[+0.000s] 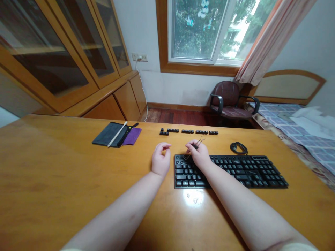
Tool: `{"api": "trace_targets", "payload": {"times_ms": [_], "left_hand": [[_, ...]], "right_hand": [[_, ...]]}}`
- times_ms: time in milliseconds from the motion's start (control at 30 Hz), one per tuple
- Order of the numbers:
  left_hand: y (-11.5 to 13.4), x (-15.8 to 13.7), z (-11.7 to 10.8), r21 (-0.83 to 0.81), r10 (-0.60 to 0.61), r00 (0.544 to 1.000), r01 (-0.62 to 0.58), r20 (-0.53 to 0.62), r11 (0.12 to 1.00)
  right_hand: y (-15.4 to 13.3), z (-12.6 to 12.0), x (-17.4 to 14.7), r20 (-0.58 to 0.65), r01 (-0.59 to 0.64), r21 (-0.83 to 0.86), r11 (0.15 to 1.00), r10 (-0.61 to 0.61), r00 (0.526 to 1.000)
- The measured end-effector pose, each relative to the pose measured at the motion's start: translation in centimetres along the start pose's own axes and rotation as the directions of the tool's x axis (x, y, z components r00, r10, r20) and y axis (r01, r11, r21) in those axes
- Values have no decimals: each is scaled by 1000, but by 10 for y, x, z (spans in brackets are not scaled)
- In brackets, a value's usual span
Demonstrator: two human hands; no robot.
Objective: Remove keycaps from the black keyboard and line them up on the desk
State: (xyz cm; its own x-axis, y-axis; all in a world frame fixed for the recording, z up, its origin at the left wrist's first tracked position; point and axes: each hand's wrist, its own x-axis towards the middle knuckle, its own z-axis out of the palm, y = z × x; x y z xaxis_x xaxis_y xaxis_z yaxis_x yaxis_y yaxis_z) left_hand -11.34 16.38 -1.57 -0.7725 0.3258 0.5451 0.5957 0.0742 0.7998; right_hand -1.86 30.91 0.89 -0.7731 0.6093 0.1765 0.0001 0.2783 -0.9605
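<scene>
A black keyboard (242,171) lies on the wooden desk, its top row partly stripped of caps at the left end. My right hand (201,155) is over its upper left part, closed on a wire keycap puller (195,146) with a dark handle. Wire loops stick out at both ends of the puller, the lower one close to the top-row keys. Left of the keyboard, my left hand (160,160) rests with curled fingers, thumb and fingertips a little apart, and nothing visible between them. Beyond both hands, loose black keycaps (187,131) lie in small groups in a row.
A coiled black cable (238,148) lies behind the keyboard. To the left are a grey zip pouch (106,134), a thin white stick (117,134) across it and a purple cloth (133,136). The desk's far edge runs just behind the keycaps; an armchair (229,101) stands beyond.
</scene>
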Motion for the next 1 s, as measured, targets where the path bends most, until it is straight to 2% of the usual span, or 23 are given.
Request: {"api": "trace_targets", "payload": {"times_ms": [67,100,167,267,400,467,600,800,867,1000], "left_hand": [[19,-19,-3,41,14,980,-23,200,999],[26,-24,-4,72,41,948,-67,314,995],[34,-26,-4,129,66,883,-141,465,982],[33,-20,0,192,23,809,-167,588,967],[25,-17,1,209,-50,686,-151,726,966],[24,-18,-1,203,-58,653,-149,755,968],[26,-18,-3,187,-52,650,-140,758,972],[30,-15,-2,180,-51,656,-130,753,975],[31,-15,-2,191,-58,656,-133,753,972],[29,-17,-1,238,-103,650,-123,753,964]], "right_hand": [[-1,-1,1,-77,14,-18,1000,-16,997],[-1,-2,1,-104,9,-29,1000,-12,995],[-2,-3,2,-130,-5,-47,999,-1,992],[-3,-5,1,-114,42,-91,995,-52,992],[-1,-9,1,-114,108,-199,974,-132,985],[0,-10,1,-87,119,-270,956,-147,985],[1,-10,2,7,136,-412,901,-147,989],[2,-9,4,93,76,-421,904,-41,995],[3,-10,4,184,129,-411,902,-56,981],[1,-10,2,358,258,-321,911,-135,924]]}}
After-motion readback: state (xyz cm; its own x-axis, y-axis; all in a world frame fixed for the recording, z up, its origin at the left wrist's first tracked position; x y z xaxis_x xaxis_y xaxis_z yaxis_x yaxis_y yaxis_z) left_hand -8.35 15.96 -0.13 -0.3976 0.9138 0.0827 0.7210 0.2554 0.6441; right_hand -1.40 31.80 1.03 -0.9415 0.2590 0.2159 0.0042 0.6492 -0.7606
